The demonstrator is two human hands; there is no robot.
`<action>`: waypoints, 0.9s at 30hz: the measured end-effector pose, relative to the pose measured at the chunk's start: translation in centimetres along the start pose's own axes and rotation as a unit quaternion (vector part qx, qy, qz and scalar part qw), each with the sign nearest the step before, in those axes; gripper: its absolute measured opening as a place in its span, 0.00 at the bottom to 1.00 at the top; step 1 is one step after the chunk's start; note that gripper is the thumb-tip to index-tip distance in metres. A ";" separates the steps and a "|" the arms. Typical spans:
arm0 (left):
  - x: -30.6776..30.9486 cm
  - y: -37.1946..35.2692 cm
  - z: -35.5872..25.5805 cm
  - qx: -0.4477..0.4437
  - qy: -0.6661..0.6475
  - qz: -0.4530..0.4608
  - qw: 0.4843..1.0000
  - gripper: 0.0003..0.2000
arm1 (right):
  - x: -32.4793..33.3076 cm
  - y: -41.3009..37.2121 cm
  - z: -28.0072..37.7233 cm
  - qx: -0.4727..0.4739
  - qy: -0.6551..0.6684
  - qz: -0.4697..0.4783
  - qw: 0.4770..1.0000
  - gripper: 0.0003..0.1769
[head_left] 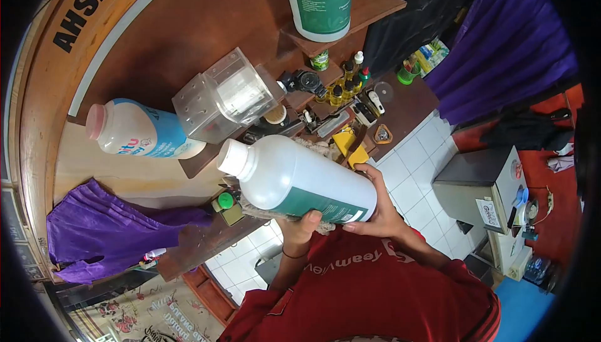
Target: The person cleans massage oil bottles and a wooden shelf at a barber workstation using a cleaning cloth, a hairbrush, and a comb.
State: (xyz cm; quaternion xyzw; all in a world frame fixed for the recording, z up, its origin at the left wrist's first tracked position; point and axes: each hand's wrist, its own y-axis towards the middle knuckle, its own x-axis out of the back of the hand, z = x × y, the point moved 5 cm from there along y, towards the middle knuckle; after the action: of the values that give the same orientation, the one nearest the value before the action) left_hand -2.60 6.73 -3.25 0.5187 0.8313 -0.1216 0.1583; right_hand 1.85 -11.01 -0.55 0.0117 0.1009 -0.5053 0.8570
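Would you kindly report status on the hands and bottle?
Both shut on white bottle: left hand beneath, right hand at base. Cap on. Cluttered shelf behind, apart.

The bottle (300,182) lies sideways between left hand (299,228) and right hand (379,207), in front of the box (225,95).

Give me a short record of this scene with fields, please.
held: white bottle, green label, cap on, lying sideways
left hand: grips it from below, thumb on the label
right hand: wraps around its base
behind: clear box, pink-capped bottle, purple cloth
further back: small yellow bottles
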 end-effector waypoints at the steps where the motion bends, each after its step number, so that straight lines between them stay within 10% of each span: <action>1: 0.1 0.0 -0.2 -0.009 -0.001 -0.016 1.000 0.46 | -0.1 0.1 0.1 0.000 -0.003 -0.003 1.000 0.58; 14: -6.8 -0.5 -0.9 -0.025 0.033 0.030 0.999 0.41 | 2.6 1.7 2.1 0.176 -0.044 -0.029 0.983 0.56; 18: -8.5 0.8 -1.0 0.055 -0.064 0.017 0.996 0.34 | 5.1 1.2 1.6 0.041 0.131 0.017 0.990 0.49; 22: -8.7 3.3 -1.3 0.142 -0.289 0.133 0.938 0.37 | 5.7 -2.2 -0.7 -0.194 0.439 0.174 0.860 0.50; 24: -8.2 3.6 1.1 0.140 -0.266 0.244 0.922 0.39 | 6.4 -2.9 -0.7 -0.226 0.424 0.189 0.856 0.51; 27: -10.5 0.8 3.5 0.055 -0.098 0.158 0.981 0.43 | 7.5 -1.5 0.0 -0.209 0.437 0.211 0.849 0.51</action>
State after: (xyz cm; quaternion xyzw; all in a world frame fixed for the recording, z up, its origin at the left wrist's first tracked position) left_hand 2.94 -2.86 -2.45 0.6371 0.7113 -0.1910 0.2274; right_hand 4.05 -18.19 -1.78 0.0733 0.5634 -0.2222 0.7923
